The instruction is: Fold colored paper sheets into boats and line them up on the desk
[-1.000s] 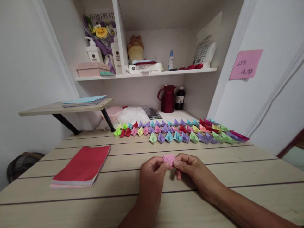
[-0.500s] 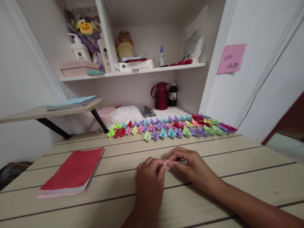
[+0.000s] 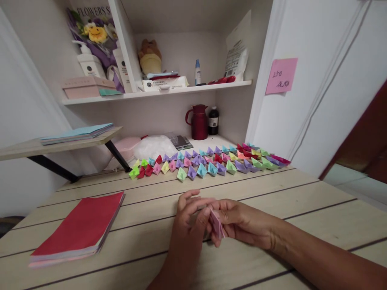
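Above the boats [image 3: 202,170], a wrapper [image 3: 94,11] reads "FLOWERS S", a note [image 3: 281,76] "250". Nearer than the boats, the right hand [image 3: 244,220] pinches pink paper [image 3: 215,224], long axis steep, lower end rightward; the left hand [image 3: 190,227] is half-curled, its grip unclear.

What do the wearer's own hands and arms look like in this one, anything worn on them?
The left hand and right hand are bare, with no gloves, rings, or markings visible. Both forearms are uncovered where they show: no sleeve, watch, bracelet or cable.
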`<state>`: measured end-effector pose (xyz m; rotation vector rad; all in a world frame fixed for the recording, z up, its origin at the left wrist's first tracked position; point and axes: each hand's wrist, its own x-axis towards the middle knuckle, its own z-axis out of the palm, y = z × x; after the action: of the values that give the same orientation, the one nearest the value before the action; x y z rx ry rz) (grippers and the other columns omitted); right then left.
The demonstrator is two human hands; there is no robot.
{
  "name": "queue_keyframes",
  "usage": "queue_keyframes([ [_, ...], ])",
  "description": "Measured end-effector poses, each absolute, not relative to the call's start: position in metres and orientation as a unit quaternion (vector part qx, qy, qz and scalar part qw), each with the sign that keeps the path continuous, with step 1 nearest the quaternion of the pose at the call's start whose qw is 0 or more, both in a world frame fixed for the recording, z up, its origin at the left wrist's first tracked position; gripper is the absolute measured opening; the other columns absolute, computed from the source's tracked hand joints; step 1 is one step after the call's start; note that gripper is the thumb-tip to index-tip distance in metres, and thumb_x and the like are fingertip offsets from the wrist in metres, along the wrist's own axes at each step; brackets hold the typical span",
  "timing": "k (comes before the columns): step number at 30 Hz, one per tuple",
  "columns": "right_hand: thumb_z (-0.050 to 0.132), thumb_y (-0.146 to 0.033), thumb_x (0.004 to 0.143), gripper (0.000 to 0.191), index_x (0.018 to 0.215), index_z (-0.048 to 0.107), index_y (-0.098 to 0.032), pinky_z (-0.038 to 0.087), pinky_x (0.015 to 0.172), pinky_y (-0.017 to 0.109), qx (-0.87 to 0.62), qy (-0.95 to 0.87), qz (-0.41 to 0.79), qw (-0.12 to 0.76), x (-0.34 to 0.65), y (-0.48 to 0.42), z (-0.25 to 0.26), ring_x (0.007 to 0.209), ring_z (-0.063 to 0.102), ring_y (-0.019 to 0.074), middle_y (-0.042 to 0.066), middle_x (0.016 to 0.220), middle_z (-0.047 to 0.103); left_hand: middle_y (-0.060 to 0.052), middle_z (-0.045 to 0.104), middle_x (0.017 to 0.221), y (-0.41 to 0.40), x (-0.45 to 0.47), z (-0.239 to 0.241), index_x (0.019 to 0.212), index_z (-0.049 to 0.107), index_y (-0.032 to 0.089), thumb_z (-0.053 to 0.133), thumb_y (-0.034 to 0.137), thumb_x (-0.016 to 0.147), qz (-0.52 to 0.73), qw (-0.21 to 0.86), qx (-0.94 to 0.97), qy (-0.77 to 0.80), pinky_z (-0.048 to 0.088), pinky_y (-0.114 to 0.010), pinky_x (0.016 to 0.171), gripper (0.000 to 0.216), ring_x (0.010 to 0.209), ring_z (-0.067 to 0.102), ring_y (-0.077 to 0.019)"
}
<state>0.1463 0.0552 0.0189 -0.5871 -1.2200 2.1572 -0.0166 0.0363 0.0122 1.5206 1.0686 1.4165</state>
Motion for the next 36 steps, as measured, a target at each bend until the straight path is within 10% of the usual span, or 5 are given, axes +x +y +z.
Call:
queue_keyframes([
  [9,0.070,-0.031,0.080,0.026,0.099,0.065,-0.015,0.050,0.070,0.028,-0.278,-0.477,0.769,0.322,0.139,0.047,0.018,0.072,0.063,0.0142,0.006,0.087,0.067,-0.008,0.062,0.108,0.041,-0.024,0.020,0.071,0.074,0.019,0.058,0.024,0.079,0.501,0.402,0.599,0.479,0.047,-0.031,0.088,0.019,0.105,0.059,-0.0223],
  [19,0.068,-0.036,0.079,0.018,0.086,0.068,-0.020,0.044,0.066,0.027,-0.415,-0.689,0.463,0.371,0.144,0.055,0.020,0.075,0.059,0.0177,0.002,0.081,0.068,0.000,0.067,0.080,0.039,-0.027,0.015,0.070,0.071,0.025,0.051,0.014,0.083,0.412,0.124,0.742,0.515,0.040,-0.033,0.080,0.026,0.082,0.060,-0.0174],
  [36,0.061,-0.037,0.083,0.020,0.076,0.067,-0.018,0.044,0.069,0.028,-0.414,-0.686,0.460,0.382,0.147,0.063,0.014,0.073,0.060,0.0179,0.002,0.076,0.069,-0.004,0.074,0.079,0.039,-0.018,0.013,0.080,0.071,0.018,0.060,0.017,0.075,0.494,0.407,0.556,0.531,0.050,-0.026,0.068,0.013,0.071,0.067,-0.0171],
])
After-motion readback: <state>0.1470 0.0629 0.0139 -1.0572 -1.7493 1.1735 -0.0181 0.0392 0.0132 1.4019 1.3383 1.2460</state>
